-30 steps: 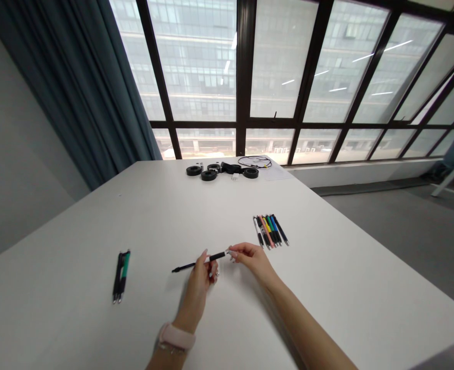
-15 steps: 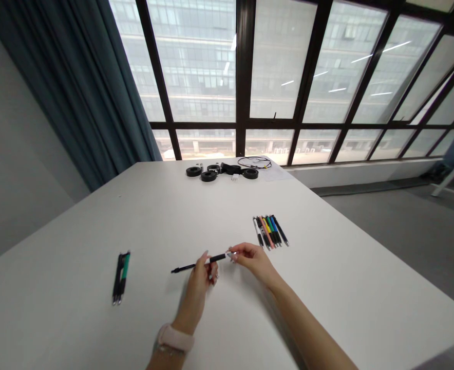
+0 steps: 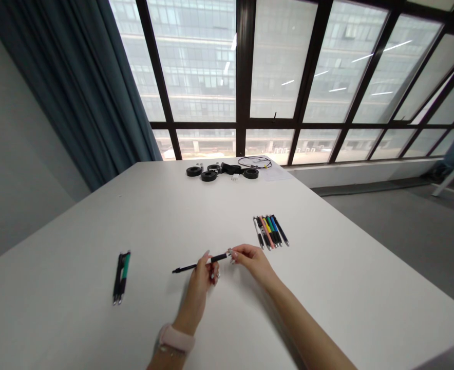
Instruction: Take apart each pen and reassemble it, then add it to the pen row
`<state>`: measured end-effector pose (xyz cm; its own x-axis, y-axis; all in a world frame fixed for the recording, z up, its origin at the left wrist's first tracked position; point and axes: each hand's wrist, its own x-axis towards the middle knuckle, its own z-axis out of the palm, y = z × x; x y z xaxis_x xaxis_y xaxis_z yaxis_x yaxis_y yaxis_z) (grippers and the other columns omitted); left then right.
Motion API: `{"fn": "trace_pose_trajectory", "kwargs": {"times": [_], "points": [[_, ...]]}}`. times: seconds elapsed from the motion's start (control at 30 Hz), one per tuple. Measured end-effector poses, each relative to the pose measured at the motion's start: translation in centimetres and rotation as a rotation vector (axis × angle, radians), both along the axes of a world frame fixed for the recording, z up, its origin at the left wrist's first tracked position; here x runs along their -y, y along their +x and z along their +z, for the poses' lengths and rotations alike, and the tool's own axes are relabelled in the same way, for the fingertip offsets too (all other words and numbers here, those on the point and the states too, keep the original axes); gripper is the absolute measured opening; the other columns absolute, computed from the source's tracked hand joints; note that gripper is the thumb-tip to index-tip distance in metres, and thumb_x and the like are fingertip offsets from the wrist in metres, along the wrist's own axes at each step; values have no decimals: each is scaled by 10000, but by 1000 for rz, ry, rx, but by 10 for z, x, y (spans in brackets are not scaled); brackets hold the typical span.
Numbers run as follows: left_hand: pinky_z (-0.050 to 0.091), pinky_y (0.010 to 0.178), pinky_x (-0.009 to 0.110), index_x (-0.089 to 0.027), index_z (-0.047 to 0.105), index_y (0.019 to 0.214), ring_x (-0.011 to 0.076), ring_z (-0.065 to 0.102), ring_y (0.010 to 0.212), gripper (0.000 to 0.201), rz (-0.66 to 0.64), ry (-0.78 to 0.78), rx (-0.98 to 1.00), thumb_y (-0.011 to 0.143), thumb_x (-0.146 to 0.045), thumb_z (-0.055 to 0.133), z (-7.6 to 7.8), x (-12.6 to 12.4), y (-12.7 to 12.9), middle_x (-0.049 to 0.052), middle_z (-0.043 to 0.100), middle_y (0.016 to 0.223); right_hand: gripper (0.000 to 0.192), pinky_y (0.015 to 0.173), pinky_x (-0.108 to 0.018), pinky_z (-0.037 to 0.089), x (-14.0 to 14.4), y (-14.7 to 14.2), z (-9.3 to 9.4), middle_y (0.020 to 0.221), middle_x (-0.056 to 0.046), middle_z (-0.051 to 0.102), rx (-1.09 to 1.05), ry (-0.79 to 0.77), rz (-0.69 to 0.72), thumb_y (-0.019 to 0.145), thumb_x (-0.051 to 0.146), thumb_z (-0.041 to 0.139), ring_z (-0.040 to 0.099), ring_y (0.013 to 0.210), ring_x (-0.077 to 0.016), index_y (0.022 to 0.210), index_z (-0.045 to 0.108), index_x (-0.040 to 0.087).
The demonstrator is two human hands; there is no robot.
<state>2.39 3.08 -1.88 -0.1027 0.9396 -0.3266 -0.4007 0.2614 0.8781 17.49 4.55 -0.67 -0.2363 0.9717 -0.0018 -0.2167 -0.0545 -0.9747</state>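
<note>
Just above the white table (image 3: 327,288) I hold a thin black pen (image 3: 190,266), its tip pointing left. My left hand (image 3: 202,280) pinches the pen near its thicker grip part. My right hand (image 3: 252,259) pinches the pen's right end, where a small silver piece shows. Both hands are closed on it. A row of several coloured pens (image 3: 270,230) lies just beyond my right hand. Two pens, one black and one green (image 3: 121,276), lie side by side to the left of my left hand.
At the table's far end sit black tape rolls (image 3: 208,175), a coiled cable (image 3: 254,162) and a sheet of paper. A blue curtain (image 3: 76,92) hangs at the left, large windows stand behind, and grey floor lies to the right.
Almost nothing differs: both hands stay on the black pen at the same spot, with only slight finger shifts at the pen's right end.
</note>
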Motion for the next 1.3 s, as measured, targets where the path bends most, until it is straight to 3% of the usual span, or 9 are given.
{"fn": "trace_pose_trajectory", "kwargs": {"times": [0.37, 0.67, 0.9, 1.3], "points": [[238, 339, 205, -216, 397, 550, 73, 364, 301, 476, -48, -25, -3, 645, -644, 583, -3, -2, -1, -78, 404, 368, 439, 612, -272, 450, -1, -5, -6, 604, -14, 638, 74, 35, -43, 603, 588, 727, 570, 576, -137, 691, 693, 159], [229, 340, 204, -221, 367, 514, 70, 342, 301, 519, -16, -45, -9, 612, -681, 587, 1, -1, 3, -84, 356, 351, 481, 579, -262, 431, -2, -6, -9, 549, -11, 596, 86, 42, -110, 628, 642, 682, 530, 530, -128, 616, 646, 162], [223, 335, 206, -223, 368, 526, 76, 346, 296, 516, -29, -11, -36, 646, -690, 551, -1, -1, 3, -84, 353, 345, 449, 583, -260, 429, 0, -6, -8, 570, -11, 609, 105, 68, -102, 629, 606, 700, 545, 561, -135, 651, 661, 159], [215, 329, 206, -219, 375, 466, 71, 339, 287, 536, 26, -21, -83, 566, -712, 560, -1, 0, 8, -62, 380, 332, 489, 568, -263, 412, 5, -9, -1, 547, -14, 595, 148, 52, -93, 618, 649, 681, 525, 542, -136, 614, 642, 162]]}}
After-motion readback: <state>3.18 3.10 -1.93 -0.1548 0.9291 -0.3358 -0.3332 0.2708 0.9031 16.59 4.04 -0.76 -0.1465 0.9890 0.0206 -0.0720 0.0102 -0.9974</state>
